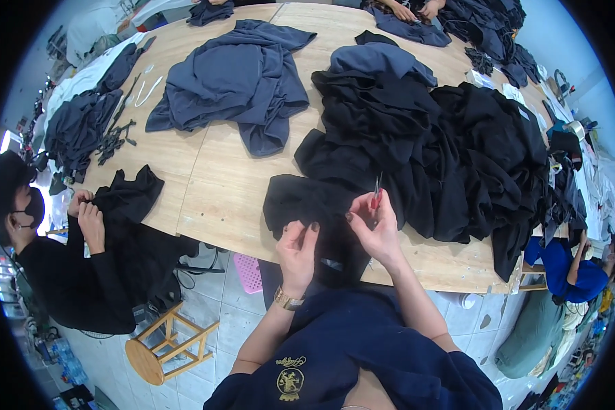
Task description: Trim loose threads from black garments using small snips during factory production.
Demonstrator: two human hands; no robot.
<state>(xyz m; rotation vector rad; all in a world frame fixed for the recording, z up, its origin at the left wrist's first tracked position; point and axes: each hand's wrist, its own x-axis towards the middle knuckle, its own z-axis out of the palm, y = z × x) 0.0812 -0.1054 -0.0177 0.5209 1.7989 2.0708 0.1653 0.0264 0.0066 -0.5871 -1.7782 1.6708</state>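
A black garment (294, 201) lies over the table's front edge before me and hangs down toward my lap. My left hand (297, 256) pinches its cloth, thumb and fingertips close together. In my right hand (378, 232) is a small pair of thread snips (376, 194) with red handles, the blades pointing up and away. The thumb and fingers of that hand also come close to the cloth; whether they hold a thread between them is too small to tell. A gold watch sits on my left wrist.
Black garments (389, 130) are heaped just beyond and to the right. A dark grey-blue pile (229, 82) lies farther left on the wooden table (219, 184). Co-workers handle cloth at the left, far side and right. A wooden stool (160, 345) lies tipped at lower left.
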